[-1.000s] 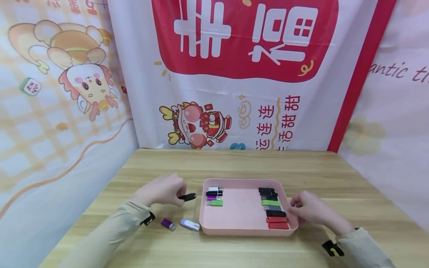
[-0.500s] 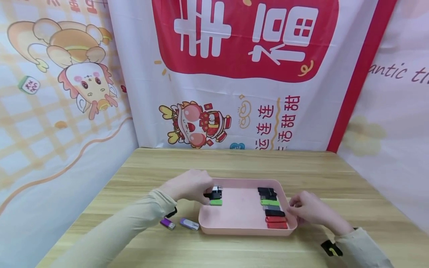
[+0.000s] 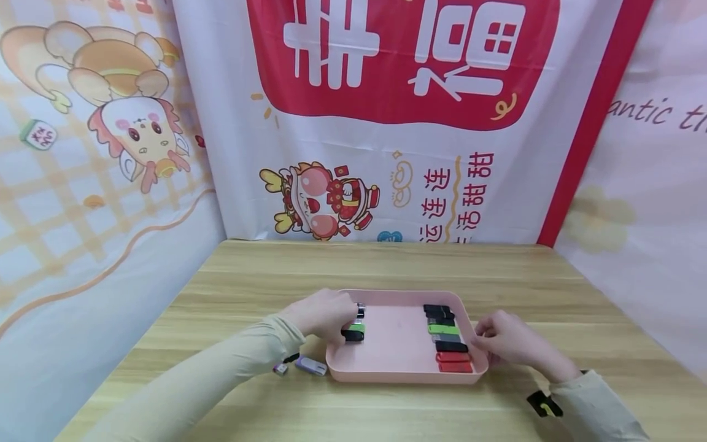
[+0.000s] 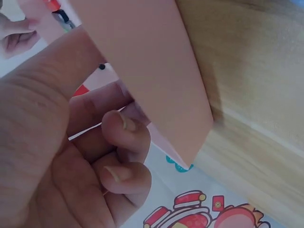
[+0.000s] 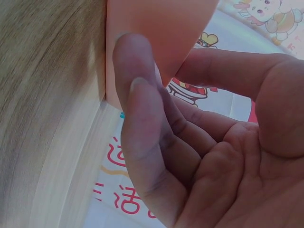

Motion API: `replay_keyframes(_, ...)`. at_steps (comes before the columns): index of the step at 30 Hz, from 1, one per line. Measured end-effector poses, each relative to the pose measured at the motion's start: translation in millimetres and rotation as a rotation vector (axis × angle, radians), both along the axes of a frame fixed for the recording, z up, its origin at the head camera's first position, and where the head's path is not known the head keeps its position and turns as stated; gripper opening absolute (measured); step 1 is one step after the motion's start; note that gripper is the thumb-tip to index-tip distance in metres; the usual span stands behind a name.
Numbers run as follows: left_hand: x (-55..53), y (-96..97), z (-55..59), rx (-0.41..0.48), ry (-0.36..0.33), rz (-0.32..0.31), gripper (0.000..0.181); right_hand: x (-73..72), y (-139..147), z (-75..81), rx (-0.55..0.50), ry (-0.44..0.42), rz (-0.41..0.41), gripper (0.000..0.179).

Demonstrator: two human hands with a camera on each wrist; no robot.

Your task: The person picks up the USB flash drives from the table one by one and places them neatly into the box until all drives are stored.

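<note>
A shallow pink tray point(image 3: 402, 377) sits on the table with USB flash drives in two columns. My left hand point(image 3: 326, 314) reaches over its left wall and pinches a black USB flash drive point(image 3: 355, 336), low at the front of the left column, just below a green drive point(image 3: 358, 328). In the left wrist view the tray wall hides those fingertips. My right hand point(image 3: 505, 339) grips the tray's right wall, thumb at the rim and fingers point(image 5: 137, 109) against the outside. Close to it, the right column holds black drives, a green drive point(image 3: 444, 329) and red drives point(image 3: 454, 367).
Left of the tray on the wooden table point(image 3: 381, 264) lie a white and lavender drive point(image 3: 312, 366) and a purple drive point(image 3: 280, 369), partly covered by the left wrist. Printed cloth hangs point(image 3: 403, 116) behind and on both sides.
My left hand has carried the black drive from left of the tray over its wall to the front of the left column. My right hand has stayed at the right wall.
</note>
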State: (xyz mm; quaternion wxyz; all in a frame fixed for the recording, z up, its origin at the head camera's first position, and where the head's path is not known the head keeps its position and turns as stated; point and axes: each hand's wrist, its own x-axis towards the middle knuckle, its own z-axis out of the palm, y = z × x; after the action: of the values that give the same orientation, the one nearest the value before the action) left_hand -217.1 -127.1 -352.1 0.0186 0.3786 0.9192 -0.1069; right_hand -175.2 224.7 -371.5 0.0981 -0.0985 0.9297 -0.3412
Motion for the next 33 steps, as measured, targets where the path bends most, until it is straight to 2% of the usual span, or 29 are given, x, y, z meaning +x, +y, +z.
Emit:
replay_keyframes(6,-1.7,2.5,-4.9,-0.027,0.035,0.004,0.029,-2.2,-0.5,-1.6,0.008,0.006,0.004,0.005)
replay_keyframes(12,-3.7,2.5,-8.3,-0.027,0.017,0.039,0.029,-3.0,-0.3,-2.7,0.012,0.02,0.013,0.005)
replay_keyframes(19,-3.4,2.0,-7.8,-0.034,0.028,0.05,0.031,-2.5,0.9,-2.5,0.012,0.031,0.037,0.006)
replay_keyframes(27,-4.3,0.8,-5.6,-0.017,0.06,0.035,0.033,-2.7,2.3,-2.2,0.009,0.04,0.054,0.006)
replay_keyframes(33,-5.5,-2.9,-5.4,0.036,0.027,0.038,0.03,-3.1,4.4,-2.6,-0.012,0.053,0.102,0.008)
